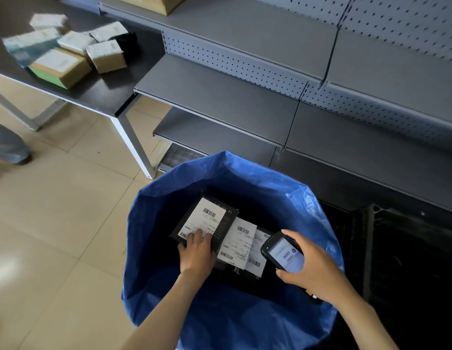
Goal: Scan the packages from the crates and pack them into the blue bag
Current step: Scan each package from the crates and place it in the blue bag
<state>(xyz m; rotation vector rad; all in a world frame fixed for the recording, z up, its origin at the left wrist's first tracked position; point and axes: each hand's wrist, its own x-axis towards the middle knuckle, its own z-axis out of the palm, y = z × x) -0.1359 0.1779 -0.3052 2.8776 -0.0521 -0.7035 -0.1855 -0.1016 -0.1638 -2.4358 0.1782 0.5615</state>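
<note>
The blue bag [283,193] stands open on the floor below me. Inside it, my left hand [197,251] grips a flat black package [226,223] with a white barcode label at its near edge. Under and right of it lie two more black packages with white labels [239,242]. My right hand [310,266] holds a black handheld scanner [283,251] over the bag's right side, its lit screen facing up.
A dark table [103,94] at the upper left carries several cardboard boxes [58,64]. Grey metal shelves [220,94] with a pegboard back run behind the bag. A dark crate [396,248] stands right of the bag. Someone's trouser leg and shoe [10,150] stand at the left edge.
</note>
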